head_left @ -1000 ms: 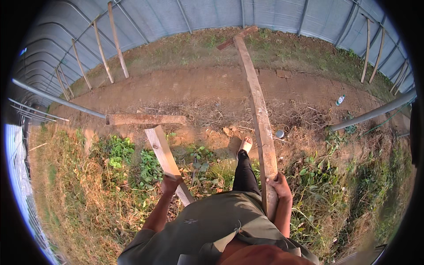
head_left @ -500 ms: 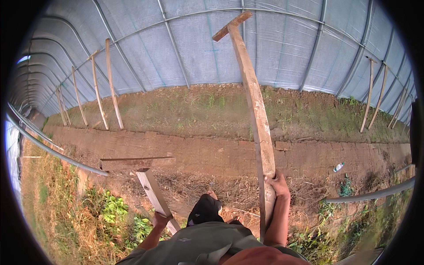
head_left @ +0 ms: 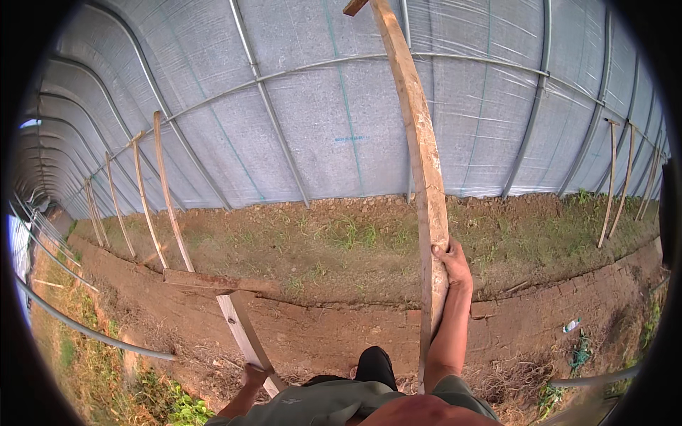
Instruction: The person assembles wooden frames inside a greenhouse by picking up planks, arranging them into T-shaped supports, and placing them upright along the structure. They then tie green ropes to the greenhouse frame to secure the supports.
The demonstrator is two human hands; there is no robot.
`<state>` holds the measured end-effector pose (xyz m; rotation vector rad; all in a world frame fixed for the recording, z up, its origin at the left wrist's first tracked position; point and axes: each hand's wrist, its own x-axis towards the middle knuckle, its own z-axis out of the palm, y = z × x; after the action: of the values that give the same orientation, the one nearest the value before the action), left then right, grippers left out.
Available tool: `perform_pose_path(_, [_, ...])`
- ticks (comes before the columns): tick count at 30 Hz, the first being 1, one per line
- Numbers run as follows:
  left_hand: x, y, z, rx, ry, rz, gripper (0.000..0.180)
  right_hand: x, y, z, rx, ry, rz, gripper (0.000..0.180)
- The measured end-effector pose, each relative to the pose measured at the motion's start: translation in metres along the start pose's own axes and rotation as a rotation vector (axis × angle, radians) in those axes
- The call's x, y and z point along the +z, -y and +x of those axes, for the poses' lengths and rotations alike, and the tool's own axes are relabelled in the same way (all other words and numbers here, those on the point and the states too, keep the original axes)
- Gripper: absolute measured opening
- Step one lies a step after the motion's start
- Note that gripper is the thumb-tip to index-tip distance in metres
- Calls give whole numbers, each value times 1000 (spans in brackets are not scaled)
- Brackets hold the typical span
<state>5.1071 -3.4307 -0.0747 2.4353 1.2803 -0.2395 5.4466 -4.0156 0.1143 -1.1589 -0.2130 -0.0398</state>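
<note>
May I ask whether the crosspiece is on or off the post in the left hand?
On: the crosspiece sits across the far end of the post gripped by the left hand; its fastening doesn't show.

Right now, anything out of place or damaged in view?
A bottle lies on the soil at right, near a green tangle, perhaps cord or netting; both look like stray litter. The long wooden beam in the right hand has a dark line across it, possibly a crack; can't confirm.
</note>
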Motion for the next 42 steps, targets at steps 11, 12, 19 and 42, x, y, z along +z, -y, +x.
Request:
perform_pose_path(11, [-10,-129,126,-85,42,77,111,-37,-129,307,41,-85,-12,80])
perform_pose_path(12, [-8,-144,134,-71,8,76,111,-45,-148,321,-47,-65,12,79])
perform_pose_path(19, [-15,-176,204,47,104,-308,78,-96,-277,391,72,-235,-171,50])
perform_pose_path(42, [-54,-317,364,-56,79,-503,57,-181,-560,459,161,-434,-1050,66])
